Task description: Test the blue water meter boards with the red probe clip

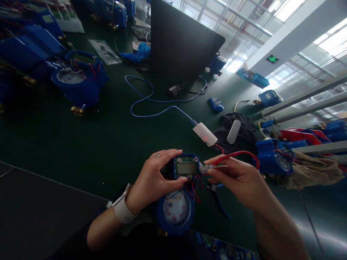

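Note:
A blue water meter (175, 211) with a round dial sits at the table's near edge. My left hand (155, 177) grips the meter's display module (186, 168), a blue housing with a green board and a small screen, thumb and fingers around its sides. Loose red, black and yellow wires hang between module and dial. At the module's right side, my right hand (230, 175) pinches a cable connector (206, 168) on a red cable (241, 153); whether it is plugged in I cannot tell. Blue-handled pliers (220, 202) lie below my right hand.
A white adapter box (205, 134) with a red light joins a blue cable (159, 110) running toward the dark laptop (184, 39). More blue meters stand at left (81, 79) and right (275, 157). Dark cloth (245, 135) holds a light-coloured oblong object (234, 131).

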Motion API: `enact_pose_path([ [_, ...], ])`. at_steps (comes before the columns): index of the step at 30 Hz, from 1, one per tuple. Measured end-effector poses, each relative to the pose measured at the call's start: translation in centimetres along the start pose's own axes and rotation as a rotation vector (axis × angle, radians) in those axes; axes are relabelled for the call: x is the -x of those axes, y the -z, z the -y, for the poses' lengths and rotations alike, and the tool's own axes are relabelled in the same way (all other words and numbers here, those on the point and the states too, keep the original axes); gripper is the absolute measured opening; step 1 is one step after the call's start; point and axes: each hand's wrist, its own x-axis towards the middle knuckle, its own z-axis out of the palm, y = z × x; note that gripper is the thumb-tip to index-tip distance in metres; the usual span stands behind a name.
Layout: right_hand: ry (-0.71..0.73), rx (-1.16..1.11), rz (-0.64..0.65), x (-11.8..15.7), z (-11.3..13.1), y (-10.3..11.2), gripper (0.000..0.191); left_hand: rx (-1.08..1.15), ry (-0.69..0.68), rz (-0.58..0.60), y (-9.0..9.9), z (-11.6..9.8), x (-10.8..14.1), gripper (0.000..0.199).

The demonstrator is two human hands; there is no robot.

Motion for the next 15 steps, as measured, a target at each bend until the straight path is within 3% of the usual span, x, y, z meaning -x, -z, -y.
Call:
enact_pose_path([
  [15, -0.008, 0.007, 0.017, 0.07, -0.27, 0.19, 0.023, -0.011, -0.003, -0.002, -0.06, 0.11, 0.02, 0.054],
])
